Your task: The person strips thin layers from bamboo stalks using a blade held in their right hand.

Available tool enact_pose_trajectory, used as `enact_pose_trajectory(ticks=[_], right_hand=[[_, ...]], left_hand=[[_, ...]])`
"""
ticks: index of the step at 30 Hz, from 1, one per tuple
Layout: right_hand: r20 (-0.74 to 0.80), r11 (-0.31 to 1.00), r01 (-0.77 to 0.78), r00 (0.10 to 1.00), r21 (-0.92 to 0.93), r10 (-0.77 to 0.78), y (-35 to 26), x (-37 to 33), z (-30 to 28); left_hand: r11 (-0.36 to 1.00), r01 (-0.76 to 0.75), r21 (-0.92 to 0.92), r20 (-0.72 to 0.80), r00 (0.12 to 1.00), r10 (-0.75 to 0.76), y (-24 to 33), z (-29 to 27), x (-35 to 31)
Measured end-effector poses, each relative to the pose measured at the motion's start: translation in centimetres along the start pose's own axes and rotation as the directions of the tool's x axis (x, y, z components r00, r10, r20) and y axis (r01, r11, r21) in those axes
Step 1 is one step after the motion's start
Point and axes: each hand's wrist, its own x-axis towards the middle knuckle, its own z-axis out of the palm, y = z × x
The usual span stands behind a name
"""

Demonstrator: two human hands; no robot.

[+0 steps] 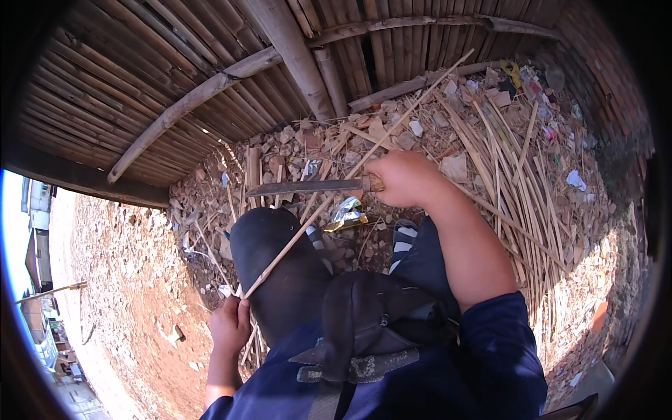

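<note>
My right hand [404, 179] is closed round the wooden handle of a machete [308, 187], whose dark blade points left above my knees. A long, thin bamboo strip [290, 243] runs from my left hand [231, 323] across my left thigh, up and to the right past the blade. My left hand grips its near end beside my left hip. Where the blade crosses the strip, I cannot tell whether they touch. The strip's far end reaches toward the slatted wall.
A pile of split bamboo strips [514, 175] lies on the ground to my right. Rubble, shavings and a shiny foil wrapper [346, 213] lie in front of my feet. A bamboo slat wall [161, 84] with a thick post [297, 56] stands ahead, and a brick wall [609, 77] at far right.
</note>
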Motion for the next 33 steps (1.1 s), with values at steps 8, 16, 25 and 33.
enact_pose_trajectory(ticks=[8, 16, 25, 33], right_hand=[[0.016, 0.997, -0.053, 0.999, 0.065, 0.052, -0.4, -0.1, -0.8], [-0.059, 0.933, -0.057, 0.995, 0.354, 0.083, 4.5, 0.5, -1.4], [0.087, 0.985, 0.000, 0.996, 0.173, -0.015, 1.4, 0.1, -1.6], [-0.103, 0.957, -0.137, 0.980, 0.255, 0.168, 4.0, 0.1, -2.0]], left_hand=[[1.000, 0.010, -0.026, 0.009, 1.000, -0.010, -1.5, 2.4, -0.4], [0.994, -0.044, -0.098, -0.019, 0.999, 0.043, -2.0, 3.3, 0.0], [0.986, -0.084, -0.142, 0.011, 0.996, 0.086, -2.6, 2.9, 0.3], [0.995, -0.041, -0.087, 0.019, 0.999, 0.043, -2.2, 3.1, 0.2]])
